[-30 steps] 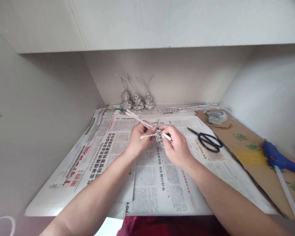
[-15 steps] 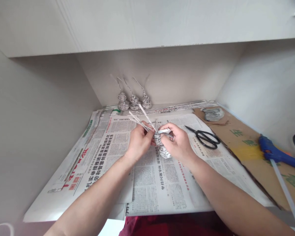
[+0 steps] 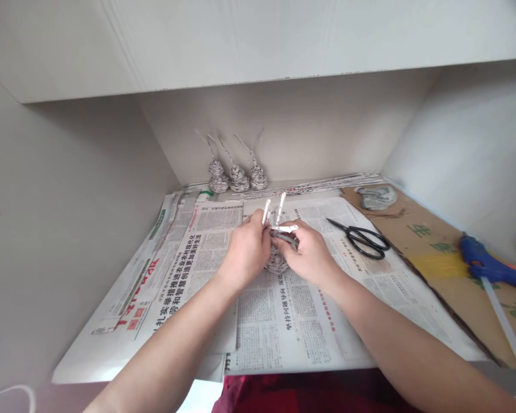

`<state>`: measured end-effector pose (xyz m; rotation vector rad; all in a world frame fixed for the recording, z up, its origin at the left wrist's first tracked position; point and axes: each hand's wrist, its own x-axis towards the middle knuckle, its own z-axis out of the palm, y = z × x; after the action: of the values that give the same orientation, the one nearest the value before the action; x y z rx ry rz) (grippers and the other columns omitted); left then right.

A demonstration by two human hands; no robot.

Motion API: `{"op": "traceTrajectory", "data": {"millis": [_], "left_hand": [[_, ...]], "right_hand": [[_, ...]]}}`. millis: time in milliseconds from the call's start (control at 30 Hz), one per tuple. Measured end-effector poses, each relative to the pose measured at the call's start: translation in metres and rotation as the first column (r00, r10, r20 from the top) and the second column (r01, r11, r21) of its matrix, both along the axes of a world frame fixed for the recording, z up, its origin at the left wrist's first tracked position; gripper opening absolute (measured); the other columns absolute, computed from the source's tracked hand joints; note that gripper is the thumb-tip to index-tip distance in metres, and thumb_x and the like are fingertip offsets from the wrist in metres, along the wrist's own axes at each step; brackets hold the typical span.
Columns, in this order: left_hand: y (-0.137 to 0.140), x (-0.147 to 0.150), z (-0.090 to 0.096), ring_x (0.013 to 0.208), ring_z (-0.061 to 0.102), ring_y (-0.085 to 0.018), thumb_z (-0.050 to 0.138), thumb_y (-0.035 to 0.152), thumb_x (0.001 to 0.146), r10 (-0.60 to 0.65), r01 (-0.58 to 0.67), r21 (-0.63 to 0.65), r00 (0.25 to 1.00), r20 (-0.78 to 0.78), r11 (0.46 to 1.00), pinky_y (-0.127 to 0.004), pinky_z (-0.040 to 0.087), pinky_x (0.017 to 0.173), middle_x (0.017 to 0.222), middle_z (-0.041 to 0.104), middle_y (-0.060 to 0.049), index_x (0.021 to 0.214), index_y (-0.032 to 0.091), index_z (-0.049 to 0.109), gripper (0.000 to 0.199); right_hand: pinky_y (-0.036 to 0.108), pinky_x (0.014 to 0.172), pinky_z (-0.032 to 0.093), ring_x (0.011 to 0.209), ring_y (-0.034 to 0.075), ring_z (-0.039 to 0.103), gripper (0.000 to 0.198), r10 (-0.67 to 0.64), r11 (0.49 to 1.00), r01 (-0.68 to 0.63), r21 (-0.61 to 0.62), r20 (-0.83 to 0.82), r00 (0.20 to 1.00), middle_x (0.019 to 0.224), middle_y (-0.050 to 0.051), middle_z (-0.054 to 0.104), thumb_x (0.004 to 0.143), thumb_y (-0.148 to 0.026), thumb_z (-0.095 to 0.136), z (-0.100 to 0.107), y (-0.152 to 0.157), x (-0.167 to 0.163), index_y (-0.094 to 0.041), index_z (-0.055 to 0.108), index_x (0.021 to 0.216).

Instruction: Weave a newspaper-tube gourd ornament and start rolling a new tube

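Head camera, looking down past my forearms: a small woven paper piece (image 3: pixel 277 263) sits between my hands, over the middle of the spread newspaper (image 3: pixel 275 332). My left hand (image 3: pixel 247 246) is closed on its left side, and my right hand (image 3: pixel 308 249) grips the right, thumb laid across the upper part. My fingers hide much of it, so I can't tell whether its base touches the paper.

As I judge it, the rounded lower body is done, its rows packed close. The top looks unfinished: several loose paper strips (image 3: pixel 281 207) stick out, two upward and one toward my right hand, not yet worked in. At the back, three similar woven pieces (image 3: pixel 239 180) stand side by side, each with a thin stem that I can't see on mine.

Black scissors (image 3: pixel 365 241) and a blue glue gun (image 3: pixel 484 267) lie off to my right, both untouched.
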<state>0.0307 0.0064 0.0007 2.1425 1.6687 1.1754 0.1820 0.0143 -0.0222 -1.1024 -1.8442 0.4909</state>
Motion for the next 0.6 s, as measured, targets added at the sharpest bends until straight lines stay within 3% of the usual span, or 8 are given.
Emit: {"op": "traceTrajectory", "data": {"millis": [100,233,333,500,600], "left_hand": [[0.001,0.001,-0.001,0.064,0.059,-0.018,0.05,0.01,0.081,-0.02,0.02,0.002,0.999,-0.033,1.0,-0.027,0.04,0.06,0.07,0.062,-0.002,0.085,0.019,0.054,0.011],[0.004,0.002,-0.003,0.06,0.059,-0.014,0.056,0.015,0.081,-0.059,0.066,-0.055,0.989,0.132,0.996,-0.025,0.044,0.059,0.069,0.064,0.0,0.083,0.019,0.059,0.005],[0.005,0.004,-0.004,0.058,0.06,-0.013,0.058,0.018,0.081,-0.102,0.147,-0.144,0.954,0.281,0.979,-0.024,0.048,0.056,0.075,0.067,-0.001,0.087,0.019,0.065,0.009],[0.009,0.003,-0.004,0.058,0.062,-0.014,0.065,0.024,0.078,-0.126,0.344,-0.3,0.817,0.563,0.89,-0.025,0.055,0.049,0.078,0.068,-0.003,0.09,0.015,0.067,0.015],[0.012,0.002,-0.002,0.051,0.061,-0.012,0.068,0.022,0.075,-0.077,0.335,-0.337,0.801,0.594,0.88,-0.023,0.054,0.047,0.074,0.068,-0.003,0.086,0.013,0.068,0.014]], "right_hand": [[0.034,0.076,0.05,0.084,0.021,0.068,0.014,-0.031,0.992,0.033,-0.12,0.016,0.999,0.092,0.004,0.072,0.08,-0.029,0.068,0.004,0.002,0.004,-0.022,0.069,0.093],[0.034,0.075,0.05,0.081,0.021,0.069,0.014,-0.048,0.977,0.054,-0.208,0.032,0.998,0.087,0.001,0.074,0.076,-0.029,0.072,0.013,0.002,0.01,-0.023,0.07,0.088],[0.033,0.075,0.05,0.08,0.02,0.069,0.013,-0.052,0.976,0.056,-0.212,0.023,0.998,0.084,0.0,0.074,0.072,-0.025,0.074,0.018,0.0,0.013,-0.024,0.069,0.084],[0.029,0.071,0.048,0.075,0.017,0.067,0.014,-0.057,0.986,0.058,-0.158,0.005,0.998,0.082,-0.002,0.072,0.071,-0.021,0.074,0.021,-0.001,0.015,-0.023,0.066,0.082],[0.027,0.065,0.046,0.07,0.015,0.065,0.012,-0.037,0.993,0.044,-0.112,0.056,0.998,0.077,-0.003,0.07,0.072,-0.023,0.074,0.023,-0.002,0.017,-0.023,0.063,0.078]]}}
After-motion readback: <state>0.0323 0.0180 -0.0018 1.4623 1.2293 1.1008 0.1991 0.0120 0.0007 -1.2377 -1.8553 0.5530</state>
